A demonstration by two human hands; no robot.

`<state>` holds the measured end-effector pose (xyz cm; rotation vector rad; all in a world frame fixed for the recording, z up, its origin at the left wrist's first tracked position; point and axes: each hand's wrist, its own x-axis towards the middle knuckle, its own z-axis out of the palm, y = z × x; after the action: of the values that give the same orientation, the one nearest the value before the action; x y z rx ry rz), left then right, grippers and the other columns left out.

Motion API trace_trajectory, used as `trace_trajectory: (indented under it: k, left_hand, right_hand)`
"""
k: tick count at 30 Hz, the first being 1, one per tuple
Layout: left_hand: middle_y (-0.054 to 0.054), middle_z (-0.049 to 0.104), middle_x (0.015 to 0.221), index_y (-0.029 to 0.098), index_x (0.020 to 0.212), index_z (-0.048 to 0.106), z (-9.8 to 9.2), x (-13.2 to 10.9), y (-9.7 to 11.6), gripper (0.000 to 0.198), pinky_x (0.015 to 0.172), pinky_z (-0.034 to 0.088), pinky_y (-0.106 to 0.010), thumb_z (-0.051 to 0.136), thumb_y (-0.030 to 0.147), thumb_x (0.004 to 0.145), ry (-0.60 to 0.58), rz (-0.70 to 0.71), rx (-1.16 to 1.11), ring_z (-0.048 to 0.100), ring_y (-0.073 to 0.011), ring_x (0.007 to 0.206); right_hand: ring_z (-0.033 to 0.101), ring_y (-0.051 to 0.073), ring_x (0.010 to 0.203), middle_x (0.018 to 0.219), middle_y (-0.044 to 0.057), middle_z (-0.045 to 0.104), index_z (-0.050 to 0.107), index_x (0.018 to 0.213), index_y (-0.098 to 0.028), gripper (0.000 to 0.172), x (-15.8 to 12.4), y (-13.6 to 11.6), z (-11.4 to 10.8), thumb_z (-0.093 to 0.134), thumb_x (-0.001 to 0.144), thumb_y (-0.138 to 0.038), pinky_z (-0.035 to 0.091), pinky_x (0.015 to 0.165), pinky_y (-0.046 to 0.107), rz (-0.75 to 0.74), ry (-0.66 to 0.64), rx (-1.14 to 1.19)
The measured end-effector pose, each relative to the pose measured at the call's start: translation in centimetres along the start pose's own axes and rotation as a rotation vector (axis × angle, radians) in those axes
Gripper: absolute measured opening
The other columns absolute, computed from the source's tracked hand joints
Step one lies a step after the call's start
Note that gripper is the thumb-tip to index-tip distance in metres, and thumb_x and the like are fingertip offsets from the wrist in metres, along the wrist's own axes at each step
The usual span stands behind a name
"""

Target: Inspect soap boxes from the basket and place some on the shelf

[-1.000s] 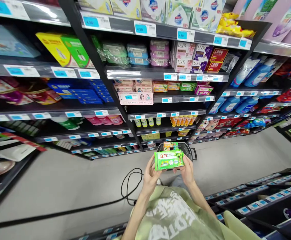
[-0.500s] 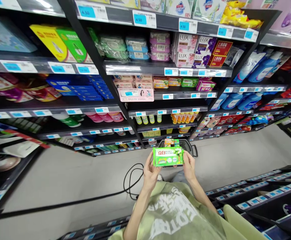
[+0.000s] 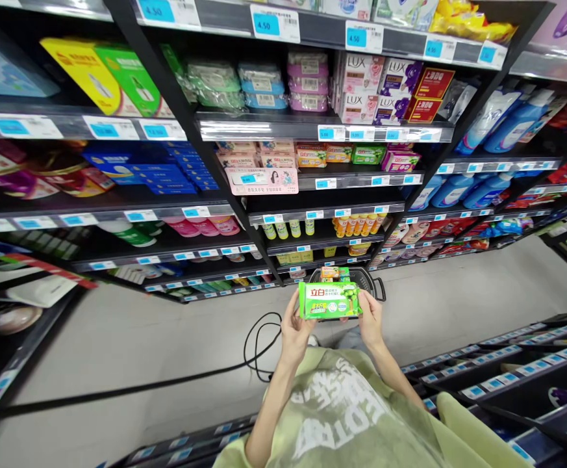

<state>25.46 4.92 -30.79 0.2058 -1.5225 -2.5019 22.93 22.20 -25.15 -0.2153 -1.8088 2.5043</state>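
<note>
Green soap pack [image 3: 330, 300] (level, face-up)

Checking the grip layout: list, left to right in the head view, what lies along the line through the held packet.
Black cable looped on the floor → left hand → green rectangular soap packet → right hand.

You hold a bright green rectangular soap packet [image 3: 330, 300], red block with white characters at its left end, darker green tree print at right. Behind it, a black plastic shopping basket [image 3: 371, 283] with an orange-and-green small box [image 3: 334, 273] inside. Your pale green cotton shirt [image 3: 341, 416] carries faded white lettering. Shelf frames [image 3: 307, 123] black; price tags [image 3: 276, 23] white with blue blocks. Floor [image 3: 117, 344] light grey, crossed by a black looping cable [image 3: 256, 344]. Pink-and-white LUX cartons [image 3: 361, 88], blue detergent bottles [image 3: 502, 127]
</note>
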Motion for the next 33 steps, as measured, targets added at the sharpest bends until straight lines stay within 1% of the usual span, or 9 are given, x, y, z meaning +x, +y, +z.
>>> trace_trajectory:
  k: [6, 14, 17, 20, 24, 27, 30, 33]
  left_hand:
    - [-0.015, 0.074, 0.133, 0.028, 0.152, 0.055, -0.1, -0.07, 0.01, 0.086, 0.077, 0.066, -0.032, 0.092, 0.042, 0.076, 0.002, 0.0, -0.006, 0.077, -0.0248, 0.1]
    - [-0.014, 0.073, 0.136, 0.028, 0.153, 0.054, -0.07, -0.16, 0.14, 0.088, 0.081, 0.068, -0.036, 0.093, 0.041, 0.075, 0.019, -0.026, -0.024, 0.076, -0.0264, 0.103]
    - [-0.015, 0.07, 0.141, 0.028, 0.154, 0.053, -0.06, -0.21, 0.08, 0.089, 0.084, 0.068, -0.037, 0.093, 0.041, 0.075, 0.025, -0.035, -0.036, 0.075, -0.0265, 0.106]
    - [-0.015, 0.069, 0.142, 0.029, 0.155, 0.052, -0.02, -0.24, 0.03, 0.09, 0.083, 0.068, -0.037, 0.093, 0.041, 0.075, 0.025, -0.039, -0.046, 0.075, -0.0262, 0.106]
    - [-0.014, 0.07, 0.141, 0.03, 0.153, 0.054, 0.08, -0.23, -0.02, 0.088, 0.082, 0.068, -0.037, 0.093, 0.041, 0.075, 0.027, -0.033, -0.053, 0.076, -0.0256, 0.103]
    - [-0.014, 0.069, 0.142, 0.031, 0.152, 0.056, 0.17, -0.2, -0.01, 0.087, 0.081, 0.069, -0.036, 0.094, 0.039, 0.075, 0.035, -0.033, -0.05, 0.076, -0.0257, 0.104]
    - [-0.013, 0.069, 0.144, 0.031, 0.153, 0.056, 0.21, -0.19, 0.06, 0.087, 0.083, 0.069, -0.037, 0.093, 0.04, 0.075, 0.032, -0.035, -0.033, 0.076, -0.0267, 0.105]
    - [-0.013, 0.072, 0.139, 0.029, 0.153, 0.056, 0.17, -0.2, 0.17, 0.086, 0.083, 0.069, -0.039, 0.092, 0.041, 0.076, 0.024, -0.046, -0.023, 0.076, -0.0266, 0.102]
  right_hand:
    - [0.071, 0.023, 0.063, 0.074, 0.004, 0.072, 0.071, 0.094, -0.02, 0.041, -0.05, -0.13, 0.2, 0.071, 0.091, -0.061, 0.059, 0.049, 0.031, 0.013, 0.0, -0.003]
    - [0.071, 0.023, 0.062, 0.068, 0.003, 0.069, 0.069, 0.086, -0.021, 0.041, -0.01, 0.07, 0.28, 0.07, 0.091, -0.061, 0.057, 0.046, 0.03, 0.025, -0.01, -0.014]
    - [0.071, 0.024, 0.064, 0.065, 0.003, 0.068, 0.068, 0.086, -0.021, 0.041, -0.01, 0.15, 0.27, 0.069, 0.092, -0.062, 0.058, 0.049, 0.032, 0.028, -0.015, -0.012]
    - [0.071, 0.024, 0.062, 0.063, 0.002, 0.067, 0.069, 0.087, -0.021, 0.041, -0.04, 0.16, 0.3, 0.069, 0.092, -0.062, 0.058, 0.048, 0.032, 0.031, -0.009, -0.009]
    - [0.07, 0.022, 0.058, 0.063, 0.002, 0.067, 0.068, 0.085, -0.021, 0.042, -0.01, 0.19, 0.27, 0.07, 0.091, -0.063, 0.056, 0.044, 0.03, 0.028, -0.002, -0.001]
    - [0.07, 0.023, 0.059, 0.063, 0.002, 0.067, 0.067, 0.084, -0.021, 0.043, 0.03, 0.19, 0.19, 0.071, 0.09, -0.064, 0.056, 0.045, 0.03, 0.036, 0.008, -0.004]
    - [0.07, 0.023, 0.06, 0.064, 0.002, 0.066, 0.067, 0.085, -0.021, 0.043, 0.02, 0.18, 0.13, 0.071, 0.09, -0.063, 0.058, 0.046, 0.03, 0.038, 0.01, -0.005]
    - [0.07, 0.022, 0.059, 0.066, 0.002, 0.067, 0.069, 0.087, -0.021, 0.04, 0.02, 0.23, 0.11, 0.07, 0.092, -0.06, 0.059, 0.048, 0.031, 0.026, 0.0, 0.004]
